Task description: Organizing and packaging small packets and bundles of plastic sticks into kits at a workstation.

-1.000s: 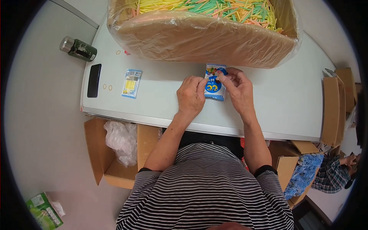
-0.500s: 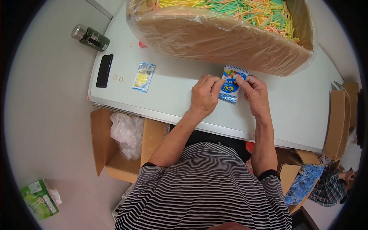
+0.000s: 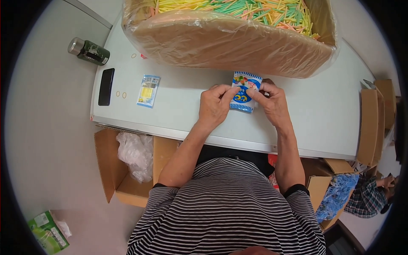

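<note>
Head view, looking down at a pale table [image 3: 323,110]. 2 bare hands meet over a small blue and white packet [image 3: 243,91] lying near the middle of the table, just in front of a big plastic-lined cardboard box [image 3: 221,40] heaped with coloured straws [image 3: 255,9]. The left hand [image 3: 216,106] pinches the packet's left edge with closed fingertips; the right hand [image 3: 274,104] pinches its right edge, though what it holds besides is hard to tell. A second packet [image 3: 148,90] lies well apart to the left, beside a black phone [image 3: 106,86]. With such a light pinch, the packet could slip and slide under the box's bulging liner.
</note>
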The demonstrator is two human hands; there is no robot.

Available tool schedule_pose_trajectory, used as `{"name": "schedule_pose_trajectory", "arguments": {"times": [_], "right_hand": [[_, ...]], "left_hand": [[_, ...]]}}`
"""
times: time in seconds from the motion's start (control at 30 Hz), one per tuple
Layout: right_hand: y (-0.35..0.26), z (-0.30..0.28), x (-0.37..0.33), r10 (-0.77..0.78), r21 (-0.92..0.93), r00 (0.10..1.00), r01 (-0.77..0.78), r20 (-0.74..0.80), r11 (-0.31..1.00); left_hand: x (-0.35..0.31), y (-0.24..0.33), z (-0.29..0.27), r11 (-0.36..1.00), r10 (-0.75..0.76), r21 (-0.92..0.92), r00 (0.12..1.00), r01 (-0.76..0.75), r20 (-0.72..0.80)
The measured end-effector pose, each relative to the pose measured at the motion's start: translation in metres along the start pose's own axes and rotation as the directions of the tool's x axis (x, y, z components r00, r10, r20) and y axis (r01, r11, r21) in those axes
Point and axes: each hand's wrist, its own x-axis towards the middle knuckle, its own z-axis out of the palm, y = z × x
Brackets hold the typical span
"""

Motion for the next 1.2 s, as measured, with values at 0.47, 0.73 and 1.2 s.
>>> {"name": "schedule_pose_trajectory", "arguments": {"times": [0.47,0.73,1.2], "right_hand": [[-0.007,0.004,-0.002,0.194,0.148,0.981,-0.187,-0.028,0.971],[0.0,0.005,-0.002,0.182,0.019,0.98,-0.181,-0.079,0.983],[0.015,0.018,-0.015,0.053,-0.184,0.955,-0.111,-0.291,0.977]], "left_hand": [[0.002,0.004,-0.009,0.987,-0.038,-0.157,0.996,0.024,-0.084],[0.004,0.009,0.004,0.937,0.084,0.347,0.989,-0.038,-0.118],[-0.011,0.01,0.032,0.725,0.294,0.666,0.953,-0.174,-0.07]]}}
